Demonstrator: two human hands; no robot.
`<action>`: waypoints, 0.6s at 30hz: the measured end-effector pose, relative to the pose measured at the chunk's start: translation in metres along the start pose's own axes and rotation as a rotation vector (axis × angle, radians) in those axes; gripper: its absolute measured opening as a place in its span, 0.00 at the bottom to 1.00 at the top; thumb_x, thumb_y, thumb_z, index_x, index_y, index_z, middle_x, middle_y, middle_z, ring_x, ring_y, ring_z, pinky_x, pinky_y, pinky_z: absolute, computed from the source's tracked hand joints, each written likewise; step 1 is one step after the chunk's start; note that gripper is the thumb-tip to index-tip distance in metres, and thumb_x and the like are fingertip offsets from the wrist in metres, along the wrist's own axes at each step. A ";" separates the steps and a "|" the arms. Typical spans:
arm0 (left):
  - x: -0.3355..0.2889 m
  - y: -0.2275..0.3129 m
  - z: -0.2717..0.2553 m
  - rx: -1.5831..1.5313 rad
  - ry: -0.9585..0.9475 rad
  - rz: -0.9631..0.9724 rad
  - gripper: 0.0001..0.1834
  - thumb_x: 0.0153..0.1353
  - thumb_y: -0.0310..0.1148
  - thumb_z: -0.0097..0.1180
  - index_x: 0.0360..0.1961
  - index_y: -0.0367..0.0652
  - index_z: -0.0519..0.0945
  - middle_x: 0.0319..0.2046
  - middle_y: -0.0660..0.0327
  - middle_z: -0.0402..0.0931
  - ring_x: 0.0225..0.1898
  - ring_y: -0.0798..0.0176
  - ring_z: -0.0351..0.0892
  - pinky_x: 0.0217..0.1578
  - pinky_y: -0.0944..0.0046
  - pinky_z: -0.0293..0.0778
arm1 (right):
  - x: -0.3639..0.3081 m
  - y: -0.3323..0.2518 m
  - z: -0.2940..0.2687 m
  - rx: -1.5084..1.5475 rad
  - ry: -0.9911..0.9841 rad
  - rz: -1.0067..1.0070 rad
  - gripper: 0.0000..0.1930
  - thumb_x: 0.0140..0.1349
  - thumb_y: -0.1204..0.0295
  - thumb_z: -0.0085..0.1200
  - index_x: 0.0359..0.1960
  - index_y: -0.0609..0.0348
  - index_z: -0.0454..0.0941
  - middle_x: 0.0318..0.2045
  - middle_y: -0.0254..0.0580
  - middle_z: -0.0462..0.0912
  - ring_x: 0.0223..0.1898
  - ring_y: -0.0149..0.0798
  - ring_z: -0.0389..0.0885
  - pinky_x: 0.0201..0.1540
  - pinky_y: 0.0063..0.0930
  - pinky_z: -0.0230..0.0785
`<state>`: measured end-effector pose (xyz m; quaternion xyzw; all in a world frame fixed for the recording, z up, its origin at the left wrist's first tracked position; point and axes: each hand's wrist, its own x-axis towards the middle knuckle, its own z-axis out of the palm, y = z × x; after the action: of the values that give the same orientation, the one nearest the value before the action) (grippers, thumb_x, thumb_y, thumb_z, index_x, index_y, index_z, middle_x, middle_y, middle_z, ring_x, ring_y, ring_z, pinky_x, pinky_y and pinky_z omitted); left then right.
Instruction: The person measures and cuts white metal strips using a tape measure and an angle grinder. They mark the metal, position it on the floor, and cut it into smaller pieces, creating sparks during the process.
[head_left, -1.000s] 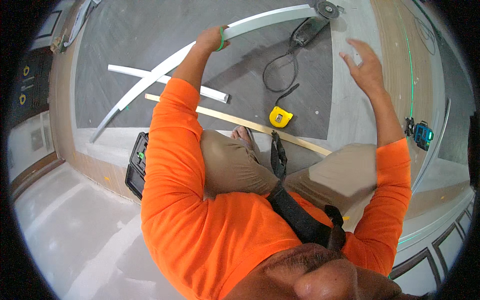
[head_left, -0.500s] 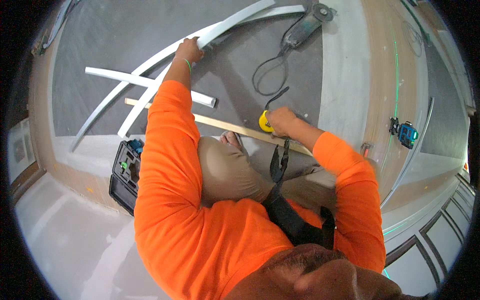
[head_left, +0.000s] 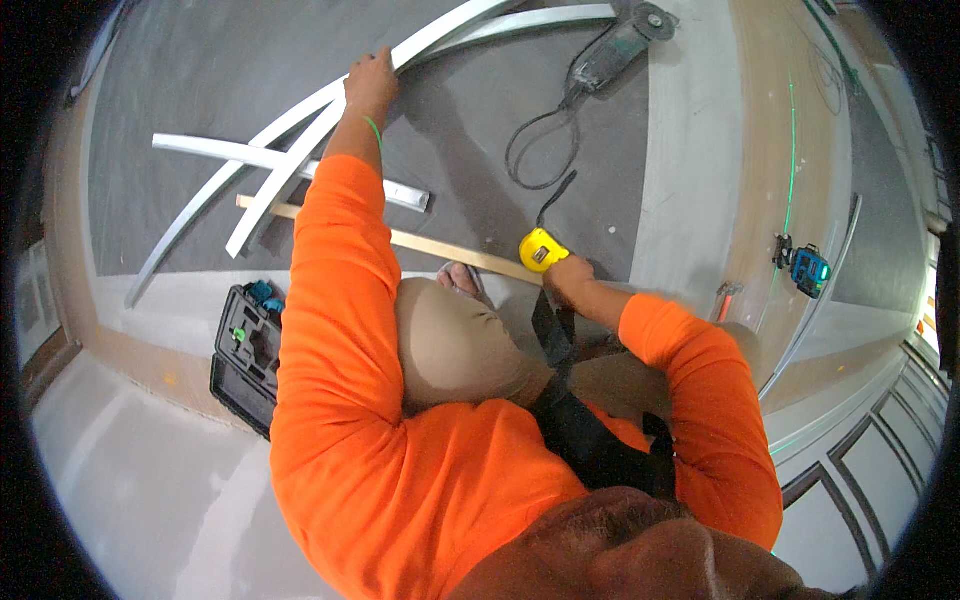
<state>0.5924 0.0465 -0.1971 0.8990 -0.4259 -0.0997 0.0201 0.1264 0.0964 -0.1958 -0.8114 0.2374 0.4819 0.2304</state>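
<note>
My left hand (head_left: 372, 85) is stretched forward, with its fingers closed round a long pale metal profile (head_left: 290, 170). Beneath it lies another long profile (head_left: 200, 205), and a shorter metal profile (head_left: 225, 151) crosses both. My right hand (head_left: 572, 281), in front of my knees, grips the lower edge of a yellow tape measure (head_left: 543, 250), whose dark cord trails away from me. Close by the tape measure is the end of a thin wooden strip (head_left: 455, 255). A black strap (head_left: 553, 325) hangs just below my right hand.
An angle grinder (head_left: 615, 50) with a looped cable lies far right of the profiles. At my left an open black case (head_left: 245, 385) holds tools. A laser level (head_left: 808, 270) stands to the right, casting green lines; a red-handled tool (head_left: 727, 300) is near my right knee.
My right hand has drawn slightly nearer to me, and the tape measure has turned so its face shows. My left hand has shifted a little forward and left with the metal profile.
</note>
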 end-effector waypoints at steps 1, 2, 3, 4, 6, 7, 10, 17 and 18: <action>-0.002 0.001 -0.003 -0.007 -0.011 0.005 0.24 0.62 0.33 0.57 0.61 0.51 0.73 0.57 0.49 0.75 0.60 0.42 0.73 0.56 0.46 0.75 | 0.007 0.005 0.010 0.022 0.021 -0.028 0.12 0.53 0.70 0.62 0.40 0.55 0.86 0.42 0.50 0.87 0.45 0.51 0.87 0.48 0.43 0.80; -0.004 0.002 -0.002 -0.017 0.016 0.001 0.23 0.63 0.33 0.55 0.61 0.51 0.74 0.57 0.49 0.76 0.60 0.42 0.74 0.56 0.46 0.74 | 0.007 0.009 0.015 0.048 0.038 -0.052 0.12 0.53 0.72 0.60 0.40 0.56 0.87 0.42 0.51 0.87 0.45 0.52 0.87 0.47 0.44 0.80; -0.007 0.003 -0.001 -0.028 0.041 -0.001 0.22 0.63 0.32 0.54 0.60 0.50 0.74 0.56 0.49 0.76 0.59 0.42 0.74 0.56 0.47 0.74 | 0.007 0.015 0.019 -0.087 0.085 -0.186 0.11 0.51 0.74 0.59 0.38 0.56 0.86 0.41 0.51 0.87 0.42 0.53 0.87 0.44 0.46 0.80; -0.009 0.002 -0.002 -0.037 0.068 -0.006 0.21 0.64 0.32 0.52 0.59 0.49 0.74 0.56 0.49 0.77 0.59 0.42 0.75 0.56 0.47 0.74 | 0.005 0.019 0.016 -0.112 0.109 -0.213 0.11 0.51 0.74 0.58 0.37 0.57 0.86 0.41 0.52 0.87 0.40 0.53 0.87 0.42 0.46 0.80; -0.004 0.000 -0.003 0.005 -0.001 -0.029 0.21 0.64 0.31 0.50 0.59 0.49 0.75 0.56 0.50 0.77 0.58 0.42 0.76 0.56 0.48 0.74 | 0.001 0.019 0.006 -0.156 0.155 -0.267 0.11 0.51 0.74 0.58 0.37 0.58 0.86 0.40 0.52 0.87 0.38 0.53 0.88 0.40 0.47 0.81; -0.003 0.000 -0.003 0.030 -0.040 -0.038 0.21 0.64 0.31 0.49 0.59 0.49 0.75 0.56 0.50 0.78 0.57 0.42 0.76 0.56 0.48 0.74 | 0.002 0.022 0.002 -0.119 0.224 -0.263 0.10 0.51 0.74 0.57 0.35 0.63 0.84 0.37 0.54 0.86 0.34 0.55 0.87 0.36 0.48 0.80; 0.000 -0.004 -0.005 0.015 -0.003 -0.009 0.20 0.64 0.30 0.49 0.58 0.48 0.75 0.55 0.52 0.78 0.56 0.42 0.77 0.55 0.48 0.74 | 0.010 0.024 -0.020 -0.139 0.380 -0.209 0.09 0.52 0.73 0.57 0.33 0.65 0.84 0.35 0.53 0.86 0.35 0.53 0.87 0.37 0.47 0.80; 0.008 0.008 -0.010 -0.045 0.027 0.097 0.23 0.64 0.30 0.49 0.61 0.51 0.74 0.55 0.51 0.79 0.57 0.43 0.78 0.55 0.49 0.73 | 0.026 0.046 -0.038 -0.230 0.575 -0.121 0.10 0.53 0.71 0.60 0.35 0.63 0.85 0.37 0.50 0.86 0.41 0.51 0.85 0.44 0.43 0.78; 0.010 0.008 -0.009 -0.051 0.026 0.105 0.23 0.64 0.29 0.49 0.61 0.50 0.74 0.56 0.52 0.79 0.56 0.43 0.78 0.55 0.49 0.73 | 0.025 0.045 -0.042 -0.198 0.582 -0.119 0.11 0.54 0.68 0.61 0.35 0.62 0.85 0.37 0.50 0.86 0.42 0.51 0.85 0.45 0.43 0.78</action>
<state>0.5942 0.0337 -0.1891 0.8758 -0.4696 -0.0976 0.0537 0.1378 0.0317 -0.2070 -0.9462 0.1972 0.2360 0.1006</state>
